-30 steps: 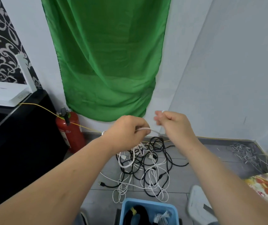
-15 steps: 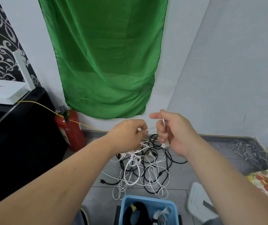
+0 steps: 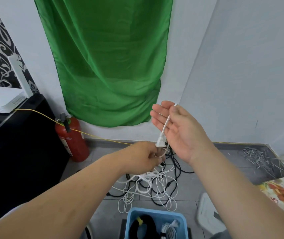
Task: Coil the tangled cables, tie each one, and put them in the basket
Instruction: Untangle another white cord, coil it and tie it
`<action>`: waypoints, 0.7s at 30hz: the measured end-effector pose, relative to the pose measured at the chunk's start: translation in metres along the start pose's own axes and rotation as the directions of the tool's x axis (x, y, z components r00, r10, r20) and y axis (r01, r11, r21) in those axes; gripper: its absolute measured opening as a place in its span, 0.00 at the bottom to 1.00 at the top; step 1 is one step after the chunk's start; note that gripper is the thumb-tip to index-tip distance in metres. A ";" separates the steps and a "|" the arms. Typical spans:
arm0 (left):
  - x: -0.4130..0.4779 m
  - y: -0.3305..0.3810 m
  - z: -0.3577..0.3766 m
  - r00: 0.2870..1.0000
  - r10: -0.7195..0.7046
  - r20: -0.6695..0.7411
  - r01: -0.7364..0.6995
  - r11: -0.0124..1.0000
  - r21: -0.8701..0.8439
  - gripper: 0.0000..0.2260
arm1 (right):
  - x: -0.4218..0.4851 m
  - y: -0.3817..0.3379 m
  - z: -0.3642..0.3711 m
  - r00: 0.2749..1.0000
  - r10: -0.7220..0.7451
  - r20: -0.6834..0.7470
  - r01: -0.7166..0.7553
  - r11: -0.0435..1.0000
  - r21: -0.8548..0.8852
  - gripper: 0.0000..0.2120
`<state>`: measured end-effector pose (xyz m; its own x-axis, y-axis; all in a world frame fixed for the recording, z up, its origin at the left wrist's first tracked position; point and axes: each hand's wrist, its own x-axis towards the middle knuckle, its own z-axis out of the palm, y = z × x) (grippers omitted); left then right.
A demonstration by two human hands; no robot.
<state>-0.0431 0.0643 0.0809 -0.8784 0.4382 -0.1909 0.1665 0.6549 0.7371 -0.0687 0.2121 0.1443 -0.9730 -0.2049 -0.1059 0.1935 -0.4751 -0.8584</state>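
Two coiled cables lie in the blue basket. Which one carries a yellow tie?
The black coiled cable, on the left side of the basket. The white coiled cable beside it shows no yellow.

My right hand (image 3: 177,135) was open with straight fingers at 1 o'clock, a thin white power cable (image 3: 166,123) draped across its palm and the white plug (image 3: 161,143) dangling. My left hand (image 3: 143,156) pinched that cable just below the plug, above the black-and-white cable tangle (image 3: 156,185). The blue plastic basket (image 3: 156,212) sat at 6 o'clock.
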 end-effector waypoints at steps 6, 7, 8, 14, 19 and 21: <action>0.003 0.001 -0.003 0.999 -0.008 0.043 0.003 0.994 0.114 0.05 | 0.008 -0.013 -0.019 0.992 -0.023 -0.120 0.032 0.997 0.076 0.12; 0.002 0.001 -0.003 0.998 -0.021 0.063 0.014 0.993 0.114 0.05 | 0.009 -0.015 -0.024 0.991 -0.025 -0.133 0.036 0.996 0.076 0.12; 0.002 0.001 -0.003 0.996 -0.034 0.085 0.023 0.991 0.128 0.07 | 0.010 -0.014 -0.027 0.990 -0.035 -0.139 0.040 0.999 0.032 0.12; 0.000 0.006 -0.012 0.997 0.033 0.070 -0.045 0.983 0.179 0.16 | 0.011 0.009 -0.038 0.976 -0.211 0.049 0.166 0.587 -0.792 0.11; 0.003 -0.001 -0.029 0.964 0.143 -0.225 -0.081 0.961 0.263 0.12 | 0.012 0.009 -0.036 0.997 0.048 0.055 0.036 0.334 -0.942 0.13; 0.003 -0.009 -0.034 0.928 0.132 -0.348 -0.024 0.954 0.298 0.09 | 0.008 0.009 -0.032 0.982 0.190 0.015 -0.042 0.291 -0.956 0.17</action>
<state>-0.0628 0.0389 0.0959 -0.9491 0.2789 0.1461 0.3137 0.7977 0.5151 -0.0792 0.2335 0.1196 -0.9165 -0.3044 -0.2597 -0.0230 0.6879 -0.7254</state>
